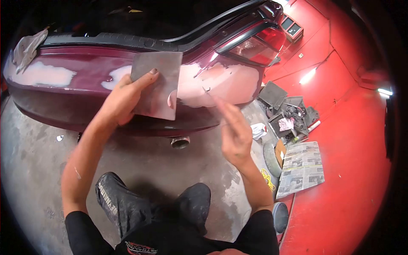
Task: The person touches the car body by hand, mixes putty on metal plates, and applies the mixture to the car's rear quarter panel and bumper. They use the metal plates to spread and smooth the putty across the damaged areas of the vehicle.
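A flat grey metal plate (pixel 159 95) is in my left hand (pixel 127 95), thumb on its upper face and fingers beneath. A small pink smear of paste lies near the plate's lower right edge. My right hand (pixel 233 131) is beside the bumper, blurred, with its fingers closed around a thin tool (pixel 207 90) whose edge shows near the pink patch. Behind both hands is a dark maroon car bumper (pixel 93 95). Pale pink filler patches (pixel 229 80) cover its right corner, and more patches show at the left and middle.
A grey cloth (pixel 27 51) hangs on the bumper's left end. An exhaust tip (pixel 180 143) sticks out below. At the right are a heap of dark scraps (pixel 297 114), a newspaper-covered panel (pixel 301 165), a bucket (pixel 280 217), yellow cord (pixel 267 178) and a red wall (pixel 348 140).
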Available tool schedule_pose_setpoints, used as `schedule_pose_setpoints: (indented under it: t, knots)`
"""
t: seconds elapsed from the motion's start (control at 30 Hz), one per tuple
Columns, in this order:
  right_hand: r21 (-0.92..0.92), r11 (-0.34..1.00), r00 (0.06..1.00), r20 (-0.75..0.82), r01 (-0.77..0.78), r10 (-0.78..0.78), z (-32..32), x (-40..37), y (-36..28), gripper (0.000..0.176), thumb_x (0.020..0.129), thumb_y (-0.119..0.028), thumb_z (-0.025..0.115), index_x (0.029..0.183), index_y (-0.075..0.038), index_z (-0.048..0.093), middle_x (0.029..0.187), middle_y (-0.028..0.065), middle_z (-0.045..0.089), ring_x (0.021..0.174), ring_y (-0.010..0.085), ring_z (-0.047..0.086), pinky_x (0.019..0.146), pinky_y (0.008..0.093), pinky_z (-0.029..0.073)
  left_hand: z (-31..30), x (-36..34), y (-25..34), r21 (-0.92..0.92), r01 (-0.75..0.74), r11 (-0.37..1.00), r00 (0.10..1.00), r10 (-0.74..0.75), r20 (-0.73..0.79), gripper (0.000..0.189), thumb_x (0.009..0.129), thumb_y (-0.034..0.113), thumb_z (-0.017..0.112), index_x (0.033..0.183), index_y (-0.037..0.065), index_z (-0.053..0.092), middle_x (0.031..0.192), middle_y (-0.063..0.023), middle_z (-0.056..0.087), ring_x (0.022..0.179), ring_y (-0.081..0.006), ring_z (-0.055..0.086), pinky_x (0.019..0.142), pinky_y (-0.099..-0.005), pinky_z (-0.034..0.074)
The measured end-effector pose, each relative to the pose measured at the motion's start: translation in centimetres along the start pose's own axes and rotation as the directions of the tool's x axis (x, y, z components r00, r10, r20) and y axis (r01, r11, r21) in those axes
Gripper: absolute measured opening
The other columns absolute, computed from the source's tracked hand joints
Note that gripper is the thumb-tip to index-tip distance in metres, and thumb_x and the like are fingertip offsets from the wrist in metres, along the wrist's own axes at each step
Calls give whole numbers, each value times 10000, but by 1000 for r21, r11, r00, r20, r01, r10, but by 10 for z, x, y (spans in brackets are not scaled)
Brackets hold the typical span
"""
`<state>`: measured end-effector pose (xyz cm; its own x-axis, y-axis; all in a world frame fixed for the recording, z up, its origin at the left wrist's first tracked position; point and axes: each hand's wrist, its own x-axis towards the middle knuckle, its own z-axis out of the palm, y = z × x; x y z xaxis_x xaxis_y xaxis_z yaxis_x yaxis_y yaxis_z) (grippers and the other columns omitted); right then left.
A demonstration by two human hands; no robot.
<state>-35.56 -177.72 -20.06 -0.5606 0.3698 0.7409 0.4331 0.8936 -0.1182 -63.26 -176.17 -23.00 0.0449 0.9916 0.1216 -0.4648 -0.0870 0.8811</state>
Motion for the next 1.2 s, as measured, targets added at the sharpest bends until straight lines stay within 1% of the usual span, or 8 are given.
schedule_pose_setpoints:
  t: [0.07, 0.2, 0.3, 0.47, 0.6, 0.7, 1.03, 1.2]
  knots:
    - [608, 767, 884, -221, -206, 413, 12, -21, 8, 456, 857, 96, 505, 1296, 7, 593, 1256, 181, 627, 1172, 258, 600, 965, 310, 463, 18, -3, -28, -364, 7, 931, 999, -22, -35, 342, 972, 287, 590, 1168, 7, 606, 1046, -94, 675, 844, -185, 686, 762, -328, 575]
    - [330, 940, 973, -175, -83, 147, 23, -24, -6, 482, 842, 127, 519, 1307, 16, 578, 1240, 185, 620, 1187, 285, 593, 979, 340, 473, 59, -13, -85, -651, 26, 759, 999, 2, 42, 327, 970, 246, 608, 1197, 13, 588, 1042, -95, 683, 811, -181, 699, 606, -345, 596]
    - [-54, 996, 985, 164, 66, -57, 6, -14, -7, 711, 736, 148, 600, 1398, -101, 534, 1364, 207, 514, 1225, 381, 552, 1019, 412, 467, 74, -21, -82, -526, -164, 834, 985, 107, -136, 294, 969, 255, 627, 1134, 13, 601, 915, -82, 676, 659, -165, 674, 468, -319, 549]
    - [-596, 769, 894, 442, 231, 73, -30, -20, 14, 764, 657, 208, 530, 1365, -76, 568, 1413, 193, 480, 1251, 391, 533, 1067, 452, 422, 53, -27, -70, -545, -187, 817, 979, 199, -39, 347, 945, 238, 661, 1214, 38, 570, 1084, -47, 648, 959, -154, 648, 833, -332, 538]
    - [-230, 965, 953, 241, -128, 184, -40, -30, 26, 820, 647, 167, 621, 1412, -108, 521, 1377, 197, 494, 1268, 417, 498, 1040, 604, 395, 51, -21, -61, -375, -380, 846, 925, 346, -157, 249, 1004, 248, 594, 1086, 15, 625, 961, -15, 651, 858, -88, 605, 731, -274, 517]
    - [-323, 946, 985, 157, -20, 75, -38, -14, 7, 803, 634, 163, 641, 1385, -106, 551, 1357, 175, 516, 1264, 396, 506, 1036, 602, 399, 60, -19, -64, -85, -482, 872, 871, 467, -151, 293, 1022, 302, 570, 999, 21, 651, 895, 30, 621, 801, -38, 520, 698, -219, 443]
    - [-486, 871, 971, 234, 76, 46, -22, -6, 0, 809, 604, 101, 656, 1364, -166, 592, 1367, 148, 535, 1284, 394, 498, 1088, 665, 266, 61, -14, -75, -19, -454, 891, 885, 448, -123, 288, 1007, 269, 607, 839, 35, 617, 793, 64, 559, 732, -17, 453, 637, -213, 379]
    - [-534, 805, 926, 374, 260, -52, -18, -2, 1, 549, 813, -64, 564, 1347, -184, 603, 1333, 157, 564, 1263, 388, 511, 1057, 746, 209, 64, -18, -69, 16, -418, 908, 896, 416, -154, 269, 1007, 237, 604, 883, 3, 653, 804, 59, 588, 733, -28, 466, 626, -219, 374]
